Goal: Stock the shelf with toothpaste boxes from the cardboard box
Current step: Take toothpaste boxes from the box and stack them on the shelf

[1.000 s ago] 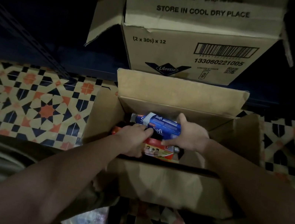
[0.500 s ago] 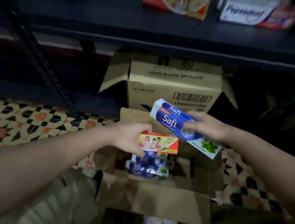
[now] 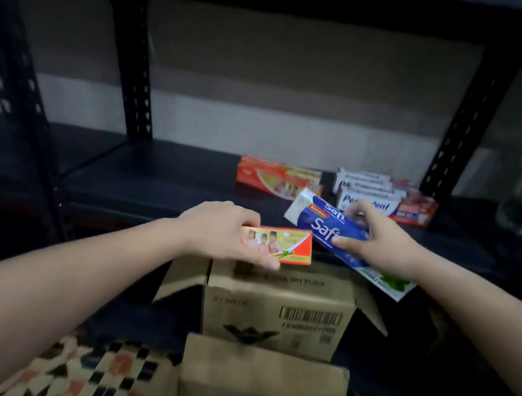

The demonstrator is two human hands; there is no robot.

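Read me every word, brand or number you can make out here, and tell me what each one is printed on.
"Safi": blue toothpaste box held in the right hand, printed twice.
"Pepsodent", partly covered: front white box on the shelf.
"DRY PLACE", faint: closed cardboard carton.
Too blurred to read: carton's barcode number, orange box in the left hand, orange boxes on the shelf.
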